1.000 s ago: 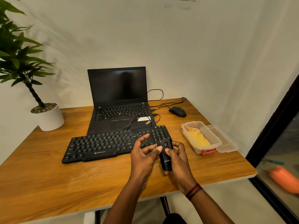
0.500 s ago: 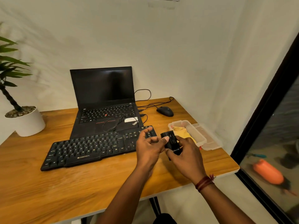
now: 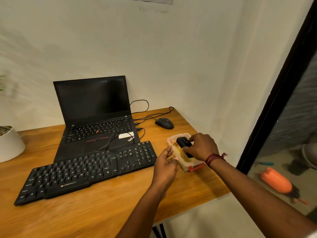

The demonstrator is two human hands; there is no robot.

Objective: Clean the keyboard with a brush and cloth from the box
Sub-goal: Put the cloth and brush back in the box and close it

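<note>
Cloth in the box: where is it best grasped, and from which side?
Pinch the cloth at its exposed edge beside the brush, coming straight down from above: the box walls block the sides, and the brush in the right hand covers its middle.

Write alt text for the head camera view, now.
A person's right hand holds a black brush over an open clear box with a yellow cloth inside, at the right of the wooden desk. The left hand hangs open beside the box, near a black keyboard. Behind stand an open laptop and a mouse.
</note>
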